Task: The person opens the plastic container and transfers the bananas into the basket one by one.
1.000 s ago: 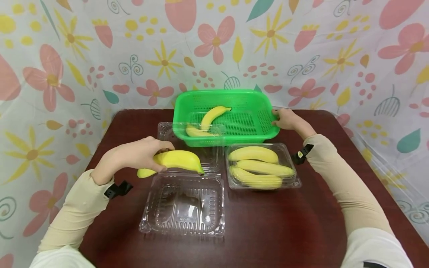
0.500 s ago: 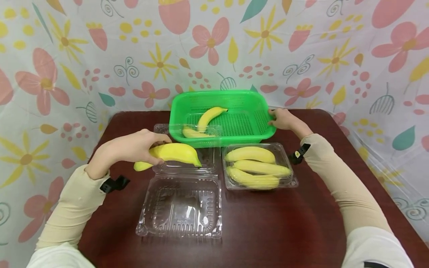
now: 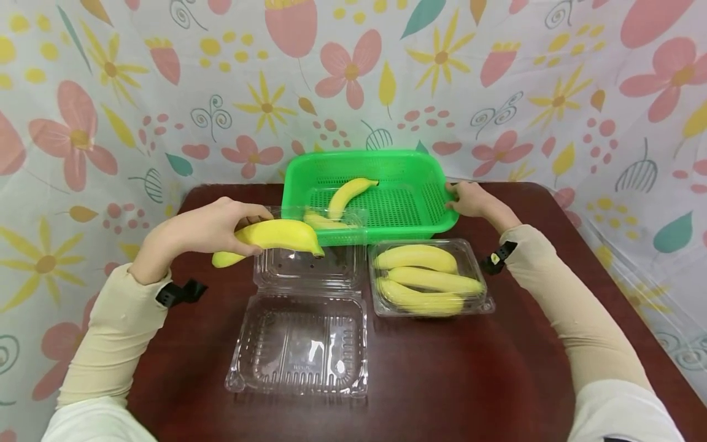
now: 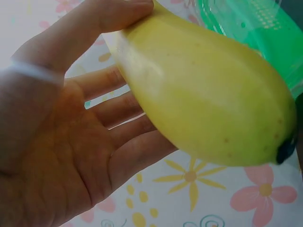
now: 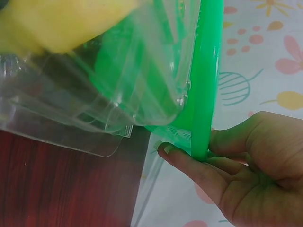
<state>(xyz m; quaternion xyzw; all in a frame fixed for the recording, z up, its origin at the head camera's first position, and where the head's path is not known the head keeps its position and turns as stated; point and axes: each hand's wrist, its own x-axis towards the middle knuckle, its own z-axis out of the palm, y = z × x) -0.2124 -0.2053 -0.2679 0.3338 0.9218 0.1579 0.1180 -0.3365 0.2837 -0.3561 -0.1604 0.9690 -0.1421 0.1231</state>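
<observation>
Held aloft over the tabletop's left side, the banana is pinched between thumb and fingers of the left hand, so its smooth skin might slip or its tip clip the raised lid. The right hand pinches the right rim of the green basket near the far edge; a tug could jar that lid. Two bananas lie inside the basket, the unfolded container's base is bare, and the closed container holds three.
</observation>
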